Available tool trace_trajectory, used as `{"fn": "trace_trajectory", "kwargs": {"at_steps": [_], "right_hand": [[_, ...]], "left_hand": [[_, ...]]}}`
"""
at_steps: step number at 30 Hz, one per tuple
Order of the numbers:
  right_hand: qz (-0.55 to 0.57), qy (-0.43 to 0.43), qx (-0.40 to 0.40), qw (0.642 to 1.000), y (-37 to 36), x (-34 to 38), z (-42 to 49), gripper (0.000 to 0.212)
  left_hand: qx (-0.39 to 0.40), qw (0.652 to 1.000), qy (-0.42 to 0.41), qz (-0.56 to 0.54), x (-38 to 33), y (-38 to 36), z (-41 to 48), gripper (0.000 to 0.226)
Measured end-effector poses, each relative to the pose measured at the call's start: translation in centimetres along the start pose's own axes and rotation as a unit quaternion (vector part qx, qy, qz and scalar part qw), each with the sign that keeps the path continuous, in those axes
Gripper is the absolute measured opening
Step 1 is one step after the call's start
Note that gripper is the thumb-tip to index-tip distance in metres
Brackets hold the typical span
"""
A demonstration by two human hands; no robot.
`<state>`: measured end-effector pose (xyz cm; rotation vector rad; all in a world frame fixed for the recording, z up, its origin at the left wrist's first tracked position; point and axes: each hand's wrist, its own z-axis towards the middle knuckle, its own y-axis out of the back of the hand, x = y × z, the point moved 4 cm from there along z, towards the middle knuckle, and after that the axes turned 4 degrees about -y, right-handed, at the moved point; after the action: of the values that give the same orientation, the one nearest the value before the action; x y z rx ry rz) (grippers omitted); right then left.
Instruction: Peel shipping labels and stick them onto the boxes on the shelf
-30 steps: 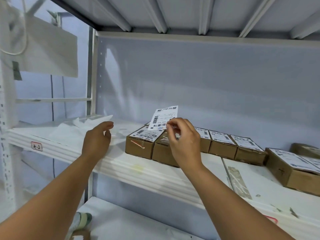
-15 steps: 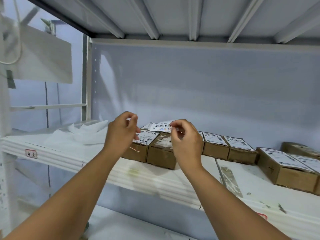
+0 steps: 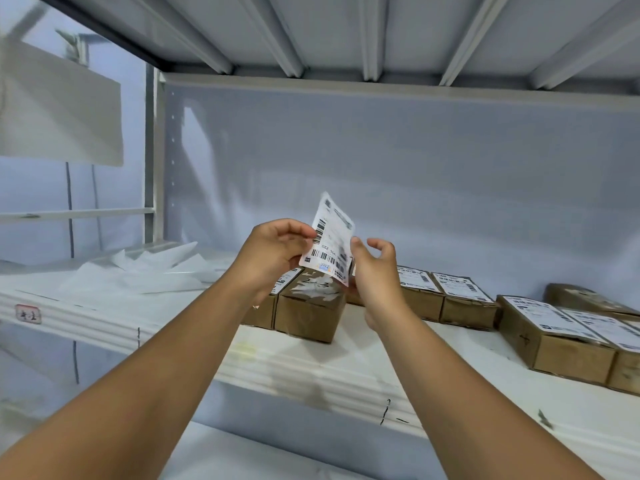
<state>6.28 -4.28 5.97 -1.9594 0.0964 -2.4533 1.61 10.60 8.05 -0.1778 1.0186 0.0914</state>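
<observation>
Head view: the left hand point(image 3: 273, 252) pinches the left edge of a label point(image 3: 329, 244) between thumb and curled fingers. The label is held in the air, tilted, printed side to the camera. The right hand point(image 3: 375, 271) is just right of it. Its thumb lies against the label's right edge, and its other fingers are loosely curled, apart and off the paper. Directly below both sets of fingers, a box point(image 3: 311, 310) with torn white residue on top sits on the shelf point(image 3: 304, 368). Right of the right fingers stands a row of labelled boxes point(image 3: 464, 299). Well left of the left fingers lie loose white papers point(image 3: 149, 271), and a red-framed tag point(image 3: 28, 314) is on the shelf rim.
</observation>
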Motion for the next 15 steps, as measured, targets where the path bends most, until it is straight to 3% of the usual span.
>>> {"fn": "trace_trajectory", "kwargs": {"at_steps": [2, 5, 7, 11, 15], "right_hand": [[0.062, -0.069, 0.039, 0.995, -0.1, -0.2, 0.5, 0.036], [0.095, -0.074, 0.050, 0.991, 0.1, -0.6, 1.0, 0.028], [0.090, -0.043, 0.030, 0.995, 0.3, -0.8, 1.3, 0.023], [-0.003, 0.050, 0.009, 0.999, 0.7, -1.8, 1.6, 0.035], [-0.037, 0.118, 0.029, 0.992, 0.5, -2.7, 1.8, 0.021]], "left_hand": [[-0.003, 1.000, 0.007, -0.005, 0.3, 0.1, 0.1, 0.020], [-0.017, 0.999, 0.025, 0.024, 0.8, 0.2, 0.3, 0.020], [-0.024, 0.996, 0.046, 0.068, 1.3, 0.3, 0.3, 0.021], [-0.025, 0.989, 0.098, 0.104, 2.4, 0.4, 0.7, 0.011], [-0.023, 0.984, 0.116, 0.132, 2.7, 0.4, 1.1, 0.006]]}}
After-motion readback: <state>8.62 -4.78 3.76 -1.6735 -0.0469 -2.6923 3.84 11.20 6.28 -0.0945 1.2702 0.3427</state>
